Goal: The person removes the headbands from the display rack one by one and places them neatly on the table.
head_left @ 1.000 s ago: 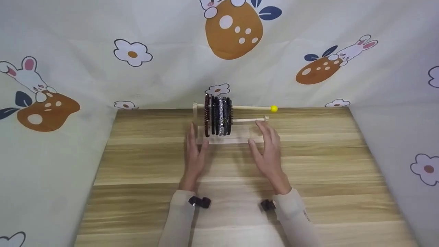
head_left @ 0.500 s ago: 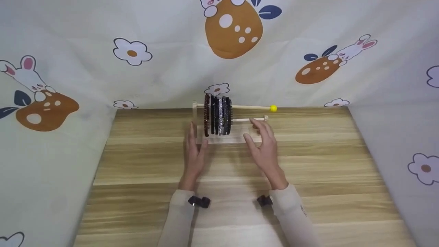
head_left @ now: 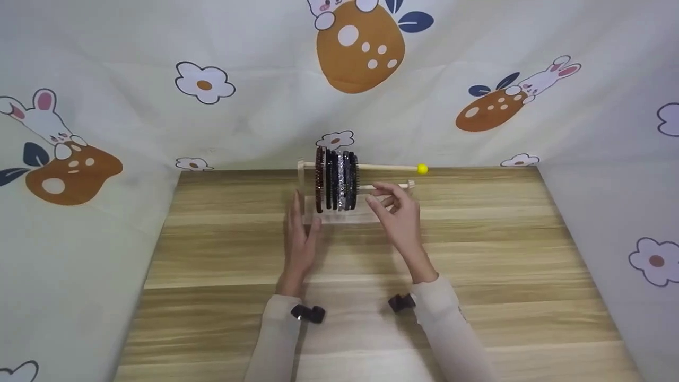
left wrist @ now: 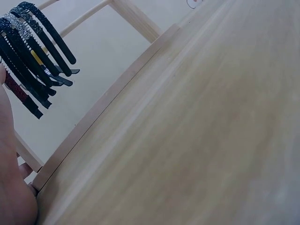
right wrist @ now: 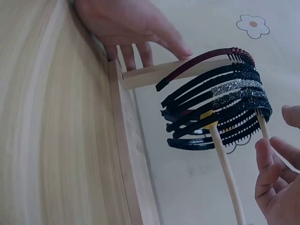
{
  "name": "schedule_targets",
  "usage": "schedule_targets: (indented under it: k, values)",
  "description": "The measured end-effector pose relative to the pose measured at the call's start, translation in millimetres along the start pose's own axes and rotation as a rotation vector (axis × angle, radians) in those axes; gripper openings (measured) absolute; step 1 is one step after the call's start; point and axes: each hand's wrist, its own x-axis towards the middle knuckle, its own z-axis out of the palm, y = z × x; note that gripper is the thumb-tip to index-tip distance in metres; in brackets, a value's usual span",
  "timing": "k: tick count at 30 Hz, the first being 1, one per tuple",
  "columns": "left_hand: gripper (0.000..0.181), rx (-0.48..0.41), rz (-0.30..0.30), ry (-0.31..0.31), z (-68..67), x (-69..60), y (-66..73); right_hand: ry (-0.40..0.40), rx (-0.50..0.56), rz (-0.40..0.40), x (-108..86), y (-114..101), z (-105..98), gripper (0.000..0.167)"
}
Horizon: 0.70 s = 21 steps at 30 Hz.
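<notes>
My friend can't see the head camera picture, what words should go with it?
Sparkly headbands hang in a row on a wooden rack at the back of a table. A left hand is at the rack's left end, a right hand just right of the headbands. Bunny-print cloth hangs behind.

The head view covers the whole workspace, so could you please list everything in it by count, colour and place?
Sparkly curved headbands: several (overlapping, exact count unclear), mostly black with silver and dark red, bunched on the stand
Pale wooden frame stand: 1, light wood, near the table's far edge
Thin round wooden rods: 2, pale, extending right of the headbands
Small round ball: 1, yellow, on the far rod's right end
Wood-grain table: 1, tan and brown, beneath the stand
Printed fabric backdrop: at least 1, off-white with brown motifs, around the table
Small wrist devices: 2, black, one per wrist
Long sleeves: 2, off-white, on the forearms
Left hand: 1, at the stand's left end
Right hand: 1, right of the headbands
</notes>
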Motion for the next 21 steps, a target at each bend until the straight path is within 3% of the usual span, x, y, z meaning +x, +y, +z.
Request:
schedule_targets:
  k: [6, 13, 21]
  values:
    - [0.081, 0.004, -0.009, -0.003, 0.1, 0.2, -0.2, -0.009, 0.129, 0.072, 7.9, -5, 5, 0.034]
    - [0.081, 0.007, 0.004, 0.0, 0.8, 0.5, -1.1, -0.032, 0.163, 0.1, 13.4, -6, 12, 0.033]
    - [0.082, -0.023, -0.032, -0.018, 0.8, 0.1, -1.8, -0.042, 0.199, 0.092, 18.2, -6, 19, 0.033]
